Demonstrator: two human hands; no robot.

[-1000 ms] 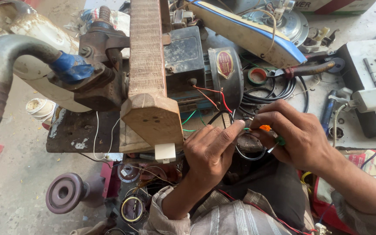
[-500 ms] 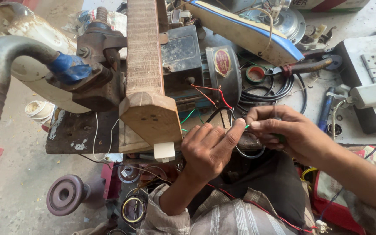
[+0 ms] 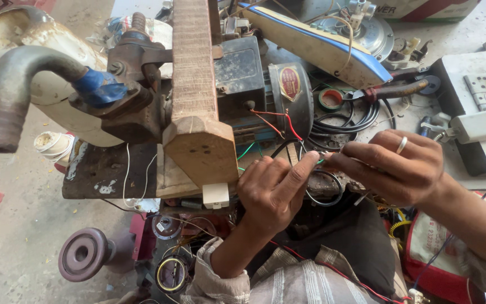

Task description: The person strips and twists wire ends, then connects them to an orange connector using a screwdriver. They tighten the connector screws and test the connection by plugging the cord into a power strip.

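Together, left hand [image 3: 274, 188] and right hand [image 3: 397, 166] pinch a black wire [image 3: 322, 188].

The left hand [image 3: 274, 191] and right hand [image 3: 397, 166] meet over a black wire loop [image 3: 324, 188] in a tight pocket. The wooden block [image 3: 201, 141] crowds the left side, the electric motor [image 3: 265, 84] walls off the space ahead, and coiled black cable [image 3: 350, 121] with a roll of green tape [image 3: 331, 99] clutters the right. Open room lies over the concrete floor [image 3: 18, 197] at the left, past the curved metal pipe [image 3: 12, 95].
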